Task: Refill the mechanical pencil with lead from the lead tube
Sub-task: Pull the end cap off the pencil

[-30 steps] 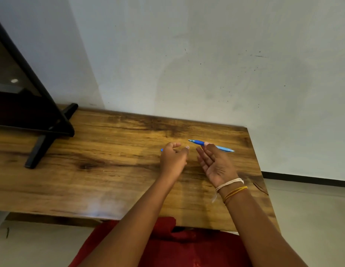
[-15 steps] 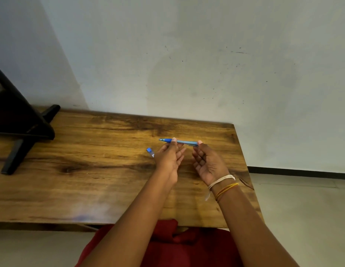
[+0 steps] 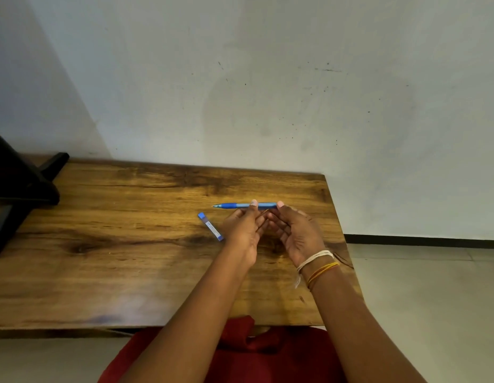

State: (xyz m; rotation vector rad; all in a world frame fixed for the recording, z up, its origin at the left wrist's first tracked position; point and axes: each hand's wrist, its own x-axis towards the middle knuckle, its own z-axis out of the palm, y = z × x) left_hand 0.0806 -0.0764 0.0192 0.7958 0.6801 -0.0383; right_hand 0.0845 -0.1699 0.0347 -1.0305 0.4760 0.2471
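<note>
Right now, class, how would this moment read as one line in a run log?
stage: pencil picked up | mechanical pencil: level, tip left, held by left hand and right hand | lead tube: on table, untouched

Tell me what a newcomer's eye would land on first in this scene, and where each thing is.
First, the slim blue plastic mechanical pencil, held level above the brown wooden table between the left hand and right hand, tip pointing left. Next, the small blue-capped rectangular lead tube lying on the table just left of the left hand. White and yellow threads circle the right wrist.
</note>
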